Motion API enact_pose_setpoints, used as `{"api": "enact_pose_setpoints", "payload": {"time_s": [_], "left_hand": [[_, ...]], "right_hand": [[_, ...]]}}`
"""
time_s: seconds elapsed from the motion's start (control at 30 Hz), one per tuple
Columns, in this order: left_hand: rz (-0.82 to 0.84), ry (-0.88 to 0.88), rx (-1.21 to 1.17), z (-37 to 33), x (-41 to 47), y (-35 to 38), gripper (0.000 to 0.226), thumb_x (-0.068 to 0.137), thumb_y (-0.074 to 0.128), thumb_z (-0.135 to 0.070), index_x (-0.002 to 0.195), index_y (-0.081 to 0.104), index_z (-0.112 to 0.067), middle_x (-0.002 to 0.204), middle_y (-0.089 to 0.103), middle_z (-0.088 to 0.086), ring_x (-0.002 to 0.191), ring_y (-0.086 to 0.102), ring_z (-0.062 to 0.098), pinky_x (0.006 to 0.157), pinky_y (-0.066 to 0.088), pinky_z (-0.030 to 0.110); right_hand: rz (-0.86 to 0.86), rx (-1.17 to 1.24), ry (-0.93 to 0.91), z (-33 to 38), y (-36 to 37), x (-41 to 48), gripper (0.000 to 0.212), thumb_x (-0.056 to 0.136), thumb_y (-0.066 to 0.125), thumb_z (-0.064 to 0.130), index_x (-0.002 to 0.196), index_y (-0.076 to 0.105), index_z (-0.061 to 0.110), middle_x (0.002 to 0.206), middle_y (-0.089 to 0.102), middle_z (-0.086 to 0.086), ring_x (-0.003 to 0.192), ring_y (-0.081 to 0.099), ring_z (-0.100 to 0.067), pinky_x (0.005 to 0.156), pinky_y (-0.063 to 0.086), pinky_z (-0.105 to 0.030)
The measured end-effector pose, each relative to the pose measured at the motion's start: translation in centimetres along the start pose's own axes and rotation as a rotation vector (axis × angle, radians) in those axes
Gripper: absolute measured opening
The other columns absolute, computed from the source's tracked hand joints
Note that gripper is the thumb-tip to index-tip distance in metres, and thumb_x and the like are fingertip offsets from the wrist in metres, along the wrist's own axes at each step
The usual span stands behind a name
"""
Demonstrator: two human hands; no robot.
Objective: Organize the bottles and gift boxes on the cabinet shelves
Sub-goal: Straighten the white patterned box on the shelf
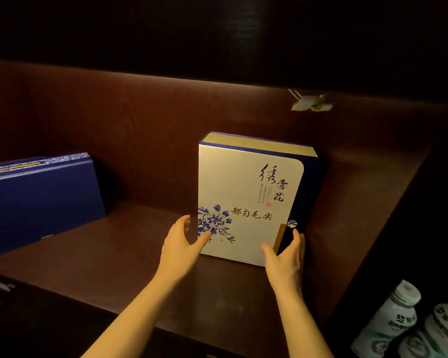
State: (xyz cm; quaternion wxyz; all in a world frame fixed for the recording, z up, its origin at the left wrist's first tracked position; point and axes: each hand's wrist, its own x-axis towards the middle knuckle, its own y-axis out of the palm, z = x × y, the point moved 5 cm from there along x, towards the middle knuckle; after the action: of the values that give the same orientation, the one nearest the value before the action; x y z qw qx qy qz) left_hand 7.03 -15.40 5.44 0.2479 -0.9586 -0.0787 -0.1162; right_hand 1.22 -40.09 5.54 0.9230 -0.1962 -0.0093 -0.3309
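Observation:
A white gift box (246,192) with blue flowers, dark lettering and blue edges stands upright on the dark wooden shelf (119,257), near the right side wall. My left hand (184,239) cups its lower left corner, thumb on the front face, fingers behind the left edge. My right hand (286,257) presses the lower right corner, fingers along the blue right edge. A dark blue gift box (39,200) leans at the shelf's far left. Pale bottles (391,321) stand at the lower right, on a lower level.
A white wire connector (312,103) hangs under the lit upper shelf at the back right. The brown back panel (145,140) and right side wall (373,202) enclose the compartment. Open shelf surface lies between the two boxes.

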Motion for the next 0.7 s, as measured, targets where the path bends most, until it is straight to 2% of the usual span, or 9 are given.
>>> {"api": "enact_pose_setpoints", "payload": {"time_s": [0.07, 0.2, 0.27, 0.33, 0.37, 0.47, 0.57, 0.7], "left_hand": [[0.036, -0.025, -0.057, -0.1, 1.2, 0.7, 0.087, 0.079, 0.072, -0.057, 0.148, 0.037, -0.019, 0.146, 0.049, 0.002, 0.130, 0.049, 0.017, 0.104, 0.044, 0.040], [0.083, -0.047, -0.124, -0.1, 3.6, 2.1, 0.095, 0.078, 0.072, -0.060, 0.153, 0.031, -0.017, 0.152, 0.045, 0.003, 0.137, 0.044, 0.018, 0.110, 0.040, 0.040], [0.093, -0.041, -0.171, 0.0, 4.4, 2.8, 0.079, 0.080, 0.070, -0.059, 0.146, 0.040, -0.027, 0.142, 0.053, -0.006, 0.131, 0.049, 0.009, 0.106, 0.044, 0.038], [0.108, -0.019, -0.206, -0.1, 5.2, 3.4, 0.048, 0.083, 0.068, -0.058, 0.125, 0.047, -0.047, 0.119, 0.061, -0.024, 0.112, 0.056, -0.007, 0.091, 0.047, 0.027], [0.114, -0.011, -0.216, -0.1, 5.6, 3.7, 0.041, 0.084, 0.066, -0.057, 0.119, 0.047, -0.049, 0.110, 0.061, -0.027, 0.106, 0.058, -0.007, 0.086, 0.046, 0.023], [0.120, -0.016, -0.233, 0.2, 6.7, 4.4, 0.037, 0.089, 0.059, -0.057, 0.121, 0.049, -0.043, 0.105, 0.063, -0.023, 0.102, 0.062, 0.004, 0.081, 0.045, 0.025], [0.115, -0.037, -0.225, 0.7, 7.8, 4.9, 0.045, 0.094, 0.051, -0.055, 0.132, 0.051, -0.030, 0.115, 0.065, -0.011, 0.107, 0.059, 0.013, 0.086, 0.044, 0.031], [0.132, -0.065, -0.252, 1.0, 8.4, 5.4, 0.051, 0.094, 0.044, -0.061, 0.135, 0.048, -0.030, 0.119, 0.060, -0.012, 0.106, 0.053, 0.010, 0.088, 0.041, 0.033]], "right_hand": [[-0.019, 0.001, 0.009, -0.1, 0.3, 0.5, 0.088, 0.091, 0.070, 0.017, 0.159, 0.014, 0.013, 0.167, 0.011, -0.010, 0.153, 0.013, -0.027, 0.118, 0.021, -0.038], [-0.048, 0.017, 0.011, 0.0, 0.6, 1.5, 0.091, 0.090, 0.072, 0.017, 0.159, 0.013, 0.013, 0.165, 0.017, -0.011, 0.151, 0.020, -0.028, 0.119, 0.024, -0.041], [-0.067, 0.024, 0.024, 0.1, 0.6, 2.0, 0.092, 0.089, 0.072, 0.017, 0.159, 0.013, 0.011, 0.164, 0.020, -0.012, 0.150, 0.022, -0.029, 0.119, 0.025, -0.041], [-0.089, 0.027, 0.036, 0.2, 0.7, 2.4, 0.091, 0.089, 0.072, 0.017, 0.159, 0.014, 0.011, 0.163, 0.023, -0.013, 0.149, 0.026, -0.029, 0.118, 0.026, -0.040], [-0.099, 0.027, 0.041, 0.3, 0.7, 2.6, 0.091, 0.089, 0.073, 0.017, 0.158, 0.014, 0.011, 0.163, 0.025, -0.013, 0.148, 0.027, -0.029, 0.117, 0.027, -0.039], [-0.117, 0.028, 0.050, 0.4, 0.9, 3.1, 0.091, 0.088, 0.073, 0.018, 0.158, 0.015, 0.012, 0.162, 0.026, -0.013, 0.147, 0.029, -0.029, 0.114, 0.029, -0.037], [-0.125, 0.036, 0.061, 0.1, 1.2, 3.5, 0.091, 0.088, 0.073, 0.018, 0.159, 0.014, 0.013, 0.162, 0.026, -0.012, 0.148, 0.029, -0.029, 0.115, 0.029, -0.038], [-0.136, 0.048, 0.081, -0.4, 1.3, 3.8, 0.090, 0.088, 0.073, 0.016, 0.158, 0.017, 0.014, 0.161, 0.029, -0.013, 0.147, 0.030, -0.029, 0.115, 0.031, -0.043]]}}
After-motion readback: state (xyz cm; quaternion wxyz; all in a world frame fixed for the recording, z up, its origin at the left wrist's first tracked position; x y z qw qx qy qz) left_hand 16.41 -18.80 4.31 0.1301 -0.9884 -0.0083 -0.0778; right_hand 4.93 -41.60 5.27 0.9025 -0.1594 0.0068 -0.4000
